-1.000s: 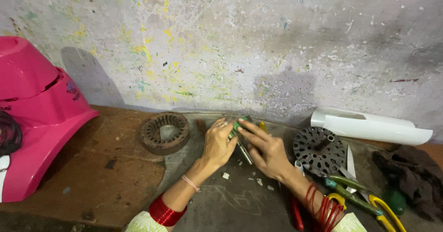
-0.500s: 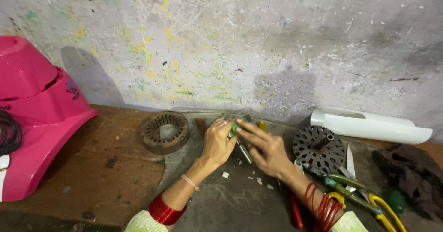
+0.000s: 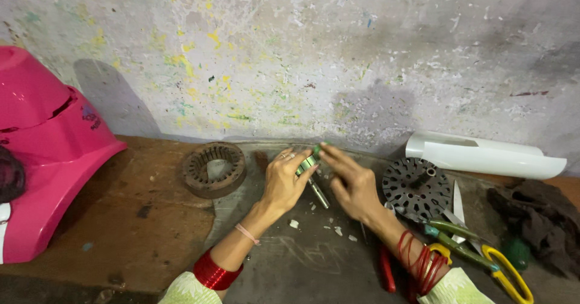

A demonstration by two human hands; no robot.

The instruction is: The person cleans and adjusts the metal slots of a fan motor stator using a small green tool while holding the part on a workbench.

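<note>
Your left hand (image 3: 284,180) and your right hand (image 3: 353,186) meet over the grey metal sheet (image 3: 302,261) on the worktop (image 3: 121,219), fingertips almost touching. Between them you grip a small shafted part (image 3: 311,171): its green-tinted upper end sits pinched between your left thumb and fingers, and the bare metal shaft slants down and out below your left palm, its tip close to the sheet. Your right hand reaches in from the other side with the fingers stretched to the top of the part; whether they clamp it or only touch it cannot be told from here.

Just below your hands, small pale scraps (image 3: 320,222) lie scattered on the sheet. Well to the left of your left hand rests a rusty ring-shaped stator core (image 3: 212,168), flat on the worktop. Further left stands a pink plastic housing (image 3: 48,153).

Just to the right of your right hand lies a round dark slotted disc (image 3: 417,188). Beyond it, against the wall, lies a white curved plastic piece (image 3: 483,156). Near your right forearm you have scissors with yellow handles (image 3: 483,258), a red-handled tool (image 3: 386,268) and a narrow blade (image 3: 458,198). At the far right sits a crumpled dark cloth (image 3: 541,219).
</note>
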